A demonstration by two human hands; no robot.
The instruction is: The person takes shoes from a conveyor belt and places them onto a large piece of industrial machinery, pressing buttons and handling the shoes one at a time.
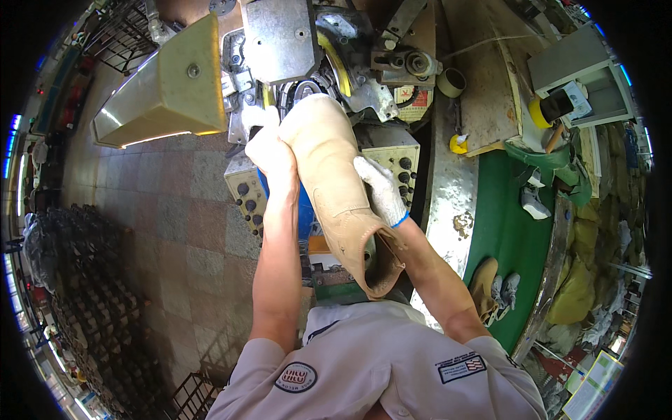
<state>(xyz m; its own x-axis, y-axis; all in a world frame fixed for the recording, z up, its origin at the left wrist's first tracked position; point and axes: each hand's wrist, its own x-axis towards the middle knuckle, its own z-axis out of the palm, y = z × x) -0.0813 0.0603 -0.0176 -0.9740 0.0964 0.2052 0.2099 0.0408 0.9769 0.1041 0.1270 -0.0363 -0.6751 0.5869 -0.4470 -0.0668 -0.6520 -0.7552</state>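
A tan suede boot (332, 175) lies lengthwise between my hands, its toe end pointing into the machine (280, 42) and its open top facing me. Bright light falls on the toe part. My left hand (273, 154) grips the boot's left side near the toe, the fingers washed out by glare. On the other side, my right hand (381, 183), in a white knit glove with a blue cuff, is pressed along the boot's shaft. Part of a light-coloured inside piece shows in the boot opening. The toe's contact with the machine is hard to make out.
Control panels with black knobs (402, 168) flank the boot. A yellowed lamp-like hood (168, 84) stands at left. Along the right runs a green bench surface (448, 245) with another tan boot (483, 280) and grey shoe pieces. A tape roll (451, 82) lies farther back.
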